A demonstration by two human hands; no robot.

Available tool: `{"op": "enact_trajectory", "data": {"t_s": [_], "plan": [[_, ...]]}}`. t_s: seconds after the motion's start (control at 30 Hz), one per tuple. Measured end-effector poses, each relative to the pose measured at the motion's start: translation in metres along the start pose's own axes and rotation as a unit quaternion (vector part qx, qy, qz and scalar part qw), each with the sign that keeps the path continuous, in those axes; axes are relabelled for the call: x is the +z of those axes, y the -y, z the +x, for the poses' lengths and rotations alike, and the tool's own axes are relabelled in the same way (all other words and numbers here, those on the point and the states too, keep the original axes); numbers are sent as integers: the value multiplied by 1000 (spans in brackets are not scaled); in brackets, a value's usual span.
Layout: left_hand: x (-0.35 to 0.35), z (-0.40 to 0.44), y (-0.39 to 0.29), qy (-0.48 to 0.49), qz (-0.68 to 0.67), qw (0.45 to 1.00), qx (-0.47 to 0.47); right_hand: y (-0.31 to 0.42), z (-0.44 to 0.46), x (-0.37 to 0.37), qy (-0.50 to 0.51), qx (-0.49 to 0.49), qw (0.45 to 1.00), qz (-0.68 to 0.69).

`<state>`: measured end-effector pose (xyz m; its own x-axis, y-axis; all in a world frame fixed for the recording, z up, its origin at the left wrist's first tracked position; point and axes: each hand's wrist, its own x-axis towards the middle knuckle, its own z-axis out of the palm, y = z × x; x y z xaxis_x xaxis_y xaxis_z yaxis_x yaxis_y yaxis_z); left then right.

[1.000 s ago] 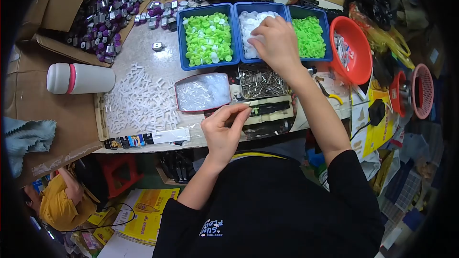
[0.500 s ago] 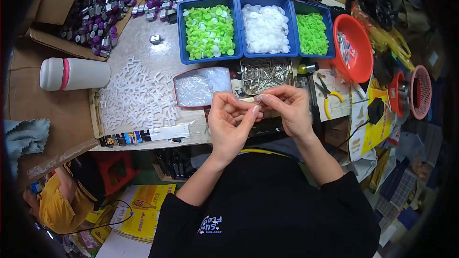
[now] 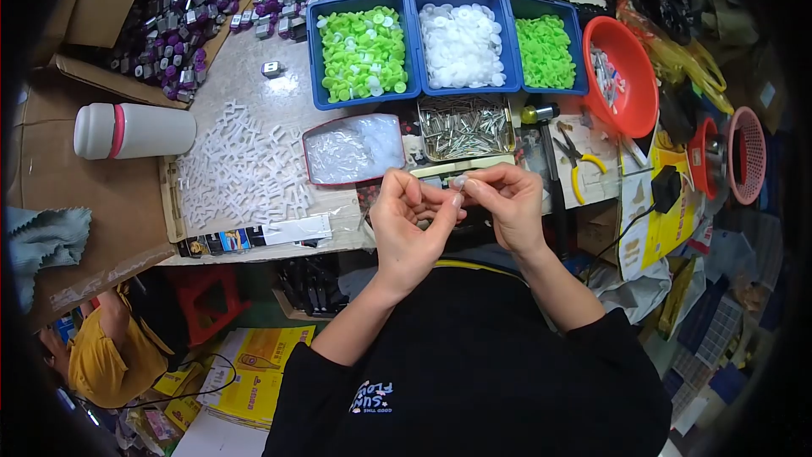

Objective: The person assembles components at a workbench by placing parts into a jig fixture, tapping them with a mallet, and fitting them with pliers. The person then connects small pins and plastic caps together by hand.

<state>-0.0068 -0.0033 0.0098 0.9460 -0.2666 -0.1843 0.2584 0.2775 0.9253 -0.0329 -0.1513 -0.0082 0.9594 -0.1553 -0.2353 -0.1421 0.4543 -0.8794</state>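
My left hand (image 3: pixel 414 218) and my right hand (image 3: pixel 512 207) meet fingertip to fingertip in front of my chest, at the near side of the table. Both are closed in a pinch. A tiny pale thing seems to sit between the fingertips, too small to name. Just beyond them lies a pale strip (image 3: pixel 474 165), and behind it a metal tin (image 3: pixel 512 151) full of small metal pins (image 3: pixel 461 131). To the left of the tin is a red-rimmed tray (image 3: pixel 308 171) of small clear pieces (image 3: pixel 351 151).
Blue bins (image 3: pixel 365 102) hold green and white plastic pieces. White plastic parts (image 3: pixel 245 173) spread near a white bottle (image 3: pixel 135 130). Yellow-handled pliers (image 3: pixel 579 165), a red bowl (image 3: pixel 636 106) and a screwdriver (image 3: pixel 540 112) are at right. Another person's yellow sleeve (image 3: pixel 110 360) shows lower left.
Both hands stay pinched together, with small shifts of the fingers. They sit slightly nearer to me, so more of the pale strip and the pin tin shows. The view has shifted a little.
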Motion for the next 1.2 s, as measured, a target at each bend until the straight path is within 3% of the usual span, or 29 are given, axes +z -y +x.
{"op": "enact_trajectory", "data": {"t_s": [0.33,0.37,0.4,0.43,0.57,0.63,0.67,0.73,0.77,0.83,0.93,1.2], "plan": [[-1,0,-1,5,-12,999,-30,0,-4,1,-14,-39,999,-21],[-2,0,-1,7,-13,999,-31,4,-3,1,3,-164,966,-198],[-3,0,0,7,-24,999,-44,8,-3,0,19,-280,887,-367],[-3,0,0,8,-35,998,-57,10,0,0,43,-345,836,-423],[0,-5,9,-14,-55,998,3,13,-4,-3,54,-344,846,-404],[-7,-9,8,25,284,952,108,14,-7,-7,83,-315,841,-433],[-9,-9,7,23,297,947,117,13,-6,-9,84,-316,840,-432],[-17,-2,13,-49,279,946,160,9,-3,-15,78,-371,777,-502],[-21,-1,10,-78,281,947,131,12,0,-15,66,-374,766,-518],[-29,9,1,-43,403,894,192,15,7,-14,56,-369,744,-554],[-22,20,-3,37,449,859,242,15,14,-13,92,-374,699,-602],[-15,29,2,68,479,842,238,10,11,-14,83,-370,695,-612]]}}
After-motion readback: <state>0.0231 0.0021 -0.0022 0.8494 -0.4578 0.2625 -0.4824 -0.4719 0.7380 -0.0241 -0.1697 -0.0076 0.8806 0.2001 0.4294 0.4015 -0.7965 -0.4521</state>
